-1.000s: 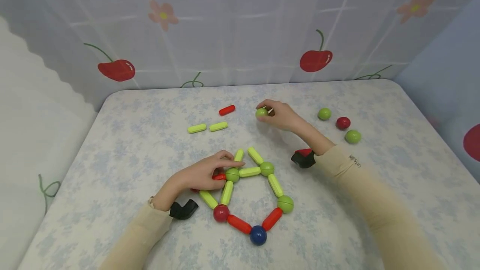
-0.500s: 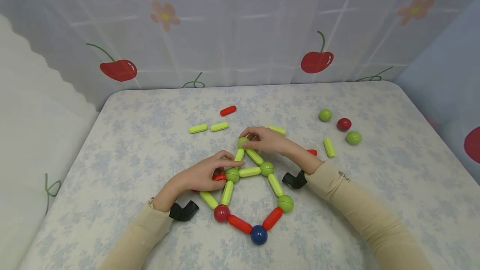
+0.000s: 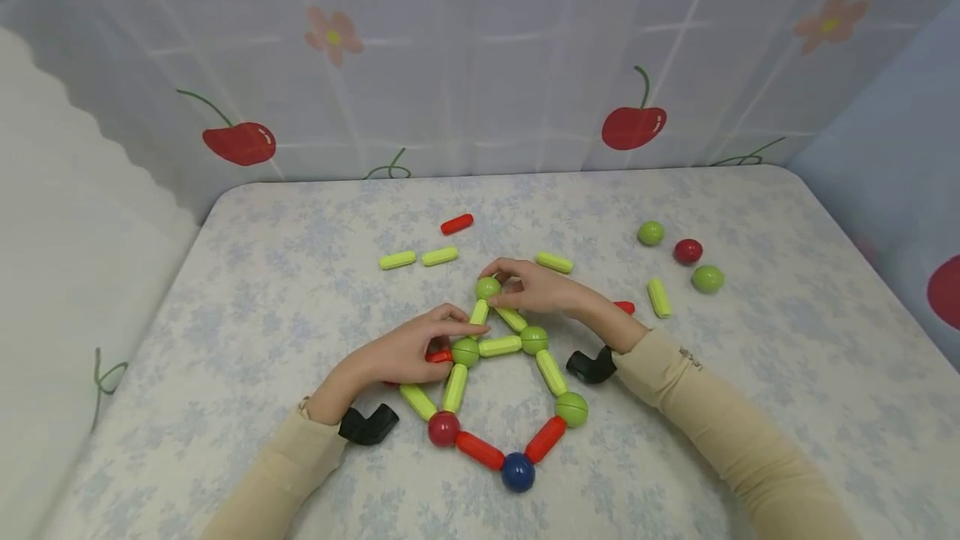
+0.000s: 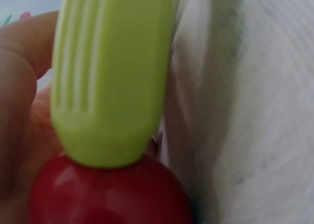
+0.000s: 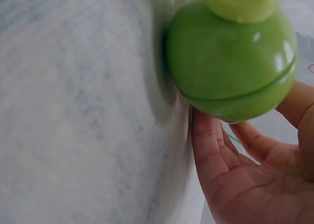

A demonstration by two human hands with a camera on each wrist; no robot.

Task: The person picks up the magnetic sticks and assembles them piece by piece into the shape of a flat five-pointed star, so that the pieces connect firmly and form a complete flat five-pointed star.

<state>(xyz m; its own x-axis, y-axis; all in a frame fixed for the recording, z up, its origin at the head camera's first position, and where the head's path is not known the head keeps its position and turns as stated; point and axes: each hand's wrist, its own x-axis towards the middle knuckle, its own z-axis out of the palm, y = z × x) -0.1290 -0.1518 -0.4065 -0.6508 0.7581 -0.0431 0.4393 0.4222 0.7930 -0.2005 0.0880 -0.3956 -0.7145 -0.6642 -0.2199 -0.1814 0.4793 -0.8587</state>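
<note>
Rods and balls of a magnetic building set form a joined frame on the table. My left hand [image 3: 411, 346] grips a red rod [image 3: 439, 356] beside a green ball [image 3: 466, 352], its forefinger reaching over a yellow-green rod [image 3: 478, 312]. At the frame's top, my right hand [image 3: 534, 287] pinches another green ball [image 3: 487, 287], which meets the tops of two yellow-green rods. Lower down are a red ball [image 3: 444, 428], a blue ball [image 3: 518, 472] and a green ball [image 3: 572, 409]. In the left wrist view, a yellow-green rod [image 4: 110, 77] joins a red ball [image 4: 110, 194].
Loose yellow-green rods [image 3: 439, 256] and a red rod [image 3: 457, 224] lie behind the frame. More rods lie around the right forearm, one yellow-green rod [image 3: 658, 298] beyond it. Two green balls and a red ball [image 3: 687, 252] sit at the back right.
My right hand has brought the green ball from the back of the table down and left to the frame's top rods. The left hand has stayed in place.
</note>
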